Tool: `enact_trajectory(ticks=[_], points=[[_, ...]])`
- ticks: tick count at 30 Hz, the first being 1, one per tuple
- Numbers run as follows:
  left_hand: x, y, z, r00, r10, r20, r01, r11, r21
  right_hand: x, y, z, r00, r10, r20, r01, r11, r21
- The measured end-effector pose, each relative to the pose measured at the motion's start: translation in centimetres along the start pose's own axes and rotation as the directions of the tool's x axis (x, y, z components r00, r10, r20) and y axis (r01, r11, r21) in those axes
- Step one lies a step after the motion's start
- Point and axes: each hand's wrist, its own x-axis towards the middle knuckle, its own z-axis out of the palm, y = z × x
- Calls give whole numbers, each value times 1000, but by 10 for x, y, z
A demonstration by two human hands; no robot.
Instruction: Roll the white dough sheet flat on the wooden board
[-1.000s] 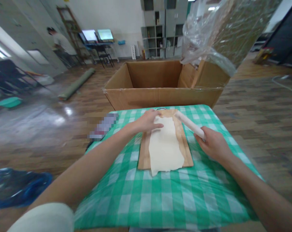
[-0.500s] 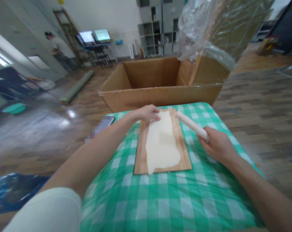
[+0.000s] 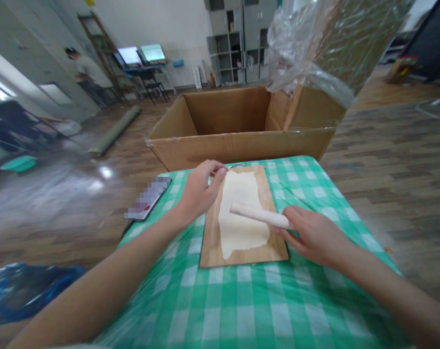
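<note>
A sheet of pale dough point(image 3: 241, 213) lies stretched along a wooden board point(image 3: 212, 242) on the green checked tablecloth point(image 3: 241, 310). My right hand point(image 3: 314, 237) grips one end of a white rolling pin point(image 3: 259, 215), which lies across the dough's middle. My left hand point(image 3: 200, 191) rests at the board's far left corner, its fingers curled and pinching at the dough's far edge.
A large open cardboard box point(image 3: 241, 126) stands just beyond the table, with crumpled clear plastic point(image 3: 325, 43) above its right side. A pixelated flat object point(image 3: 147, 198) lies at the table's left edge. A person point(image 3: 85, 72) stands far back left near two monitors. Blue plastic point(image 3: 26, 291) lies on the floor.
My right hand swung the rolling pin from beside the board's right edge onto the dough. My left hand slid from the dough's top to its far left corner.
</note>
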Motion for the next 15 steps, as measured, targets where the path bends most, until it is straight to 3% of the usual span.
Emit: enact_trajectory(ticks=[3,7,10,15], points=[[-53,35,-8,978,130,165,-147,984,97,26,-22,-4,992,-112,58,117,990,-78],[-85,40,20,955,55,291,-164,918,362,62,-32,5,975,-197,104,210,968,-135],[-82,22,40,956,-15,292,-125,883,453,72,-27,16,976,-206,62,214,963,-161],[-48,-4,53,971,-55,233,-71,863,500,83,-6,27,993,-76,-92,53,970,-237]])
